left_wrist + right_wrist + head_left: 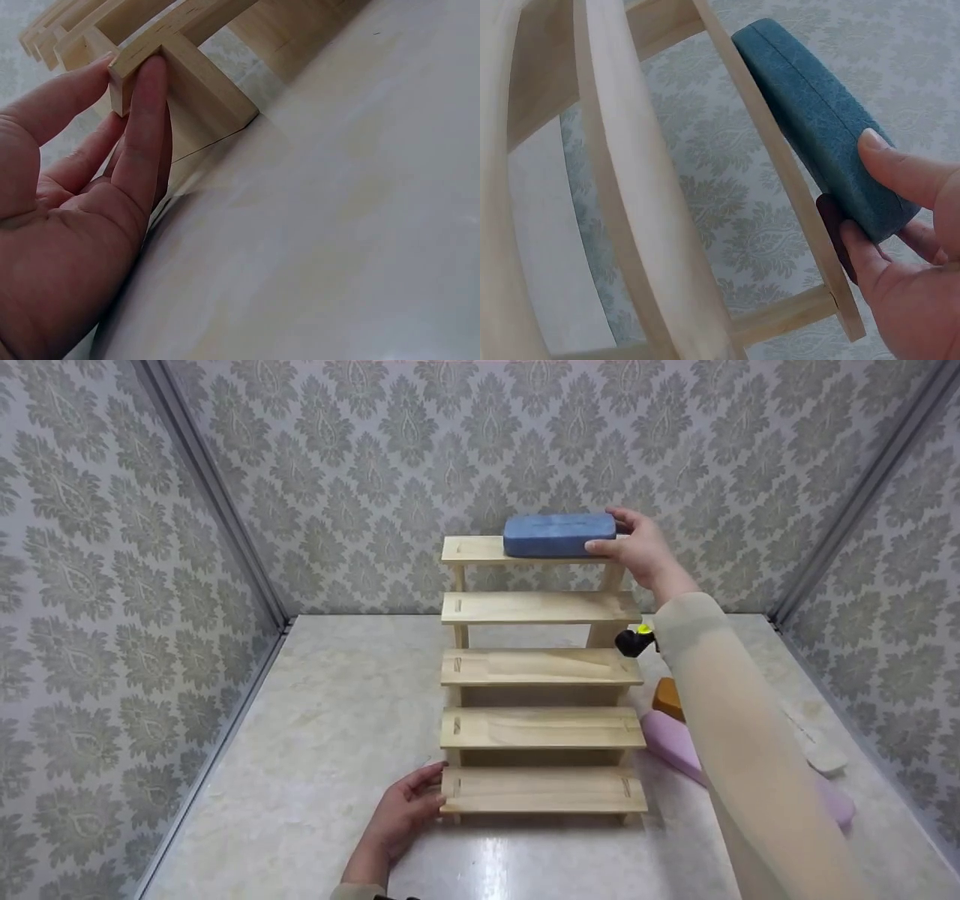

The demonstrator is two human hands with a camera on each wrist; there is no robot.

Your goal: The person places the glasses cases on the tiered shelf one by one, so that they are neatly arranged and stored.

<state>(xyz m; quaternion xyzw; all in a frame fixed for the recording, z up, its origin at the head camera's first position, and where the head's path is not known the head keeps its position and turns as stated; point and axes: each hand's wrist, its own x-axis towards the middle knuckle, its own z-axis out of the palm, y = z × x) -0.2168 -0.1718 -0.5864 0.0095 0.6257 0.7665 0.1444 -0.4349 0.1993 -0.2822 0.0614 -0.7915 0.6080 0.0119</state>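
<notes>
Right grip (637,544) pinches blue case (559,534) at top shelf (472,553), not yet released; left grip (405,808), lower, pinches rack (540,791) corner. Orange piece (666,697) and pink piece (670,739), below right grip, sit unshelved on tabletop (337,697).

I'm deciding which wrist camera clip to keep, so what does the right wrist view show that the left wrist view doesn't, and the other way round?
Only the right wrist view: the right hand gripping the blue case, thumb on its upper face.

Only the left wrist view: the left hand, thumb and fingers pinching the end of a step on the wooden stand.

Both: parts of the wooden stand, and some of the patterned wall beyond it, which is far plainer in the right wrist view.
</notes>
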